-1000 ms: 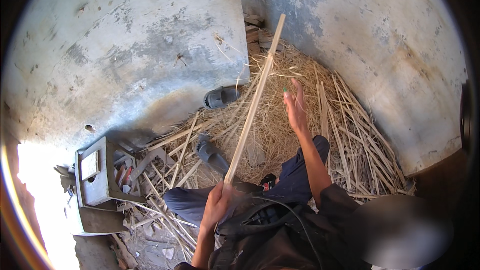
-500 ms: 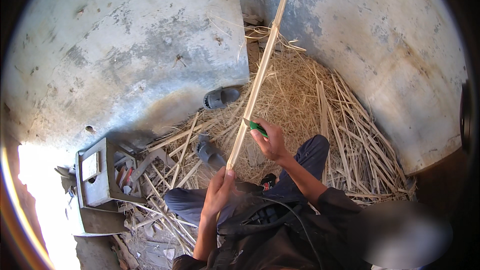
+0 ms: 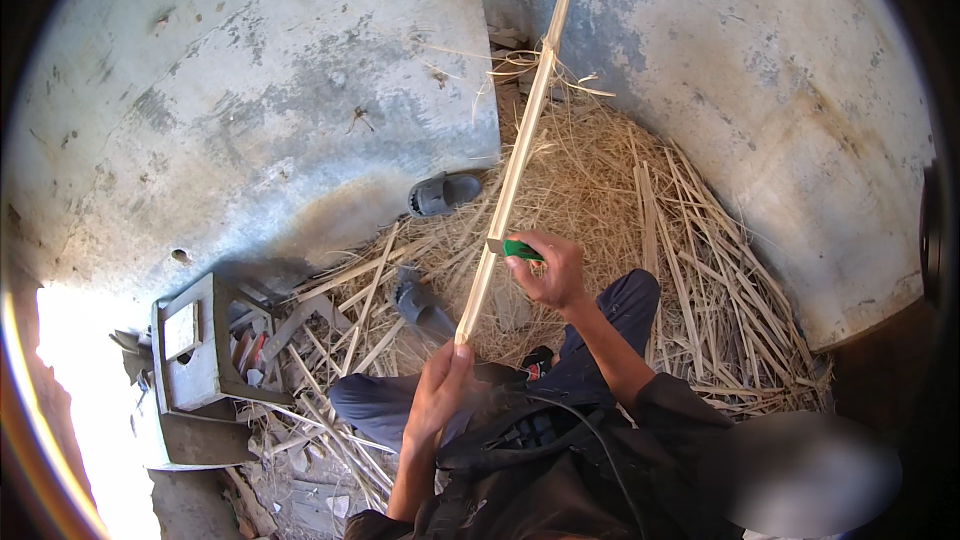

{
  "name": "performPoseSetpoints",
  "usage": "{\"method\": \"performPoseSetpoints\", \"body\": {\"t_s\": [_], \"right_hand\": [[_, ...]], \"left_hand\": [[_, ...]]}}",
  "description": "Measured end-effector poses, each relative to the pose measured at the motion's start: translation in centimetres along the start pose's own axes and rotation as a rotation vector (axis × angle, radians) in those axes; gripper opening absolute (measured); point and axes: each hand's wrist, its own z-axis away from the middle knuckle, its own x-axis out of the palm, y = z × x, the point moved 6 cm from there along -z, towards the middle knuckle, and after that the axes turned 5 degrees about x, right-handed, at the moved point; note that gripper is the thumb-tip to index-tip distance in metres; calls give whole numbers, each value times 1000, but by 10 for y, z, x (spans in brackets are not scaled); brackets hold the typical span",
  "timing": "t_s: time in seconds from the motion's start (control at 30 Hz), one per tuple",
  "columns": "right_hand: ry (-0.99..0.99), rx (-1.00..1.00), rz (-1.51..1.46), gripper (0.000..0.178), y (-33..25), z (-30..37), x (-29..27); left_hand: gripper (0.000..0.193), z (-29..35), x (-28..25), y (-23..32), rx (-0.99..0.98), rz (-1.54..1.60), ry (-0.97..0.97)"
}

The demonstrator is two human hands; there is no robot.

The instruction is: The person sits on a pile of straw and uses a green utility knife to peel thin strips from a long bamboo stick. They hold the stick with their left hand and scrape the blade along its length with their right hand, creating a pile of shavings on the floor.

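My left hand (image 3: 440, 382) is closed round the near end of a long, pale split-bamboo strip (image 3: 519, 155). The strip slants up and away to the right, with a node and thin curled shavings near its far end. In my right hand (image 3: 552, 268) is a knife with a green handle (image 3: 521, 251). Its short, broad blade (image 3: 495, 245) rests against the strip, a little way beyond my left hand. My fingers cover part of the handle.
Beyond my knees lies a heap of shavings (image 3: 590, 170), with several loose strips (image 3: 720, 310) at its right. Two grey clogs (image 3: 443, 195) sit left of the strip. A battered box (image 3: 200, 345) stands at the left. Worn walls (image 3: 250, 90) rise behind.
My right hand has shifted slightly to the right and turned, so the blade now lies more squarely across the strip. My left hand keeps its hold, almost unmoved.
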Motion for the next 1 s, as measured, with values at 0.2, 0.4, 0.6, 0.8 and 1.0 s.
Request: {"method": "performPoseSetpoints", "body": {"t_s": [0.2, 0.4, 0.6, 0.8, 1.0], "right_hand": [[-21, -7, 58, 27, 4, -7, -3], [45, 124, 72, 29, 34, -8, -11], [23, 80, 108, 28, 28, -19, -15], [54, 146, 108, 28, 49, -33, -20], [77, 154, 140, 29, 54, -47, -22]], "left_hand": [[40, 7, -5, -6, 14, -59, -11], [40, 14, -4, -5, 22, -133, -16], [38, 18, -4, -3, 18, -156, -11], [35, 24, -5, -6, 40, -206, 4], [35, 29, -9, -10, 4, -245, 17]]}}
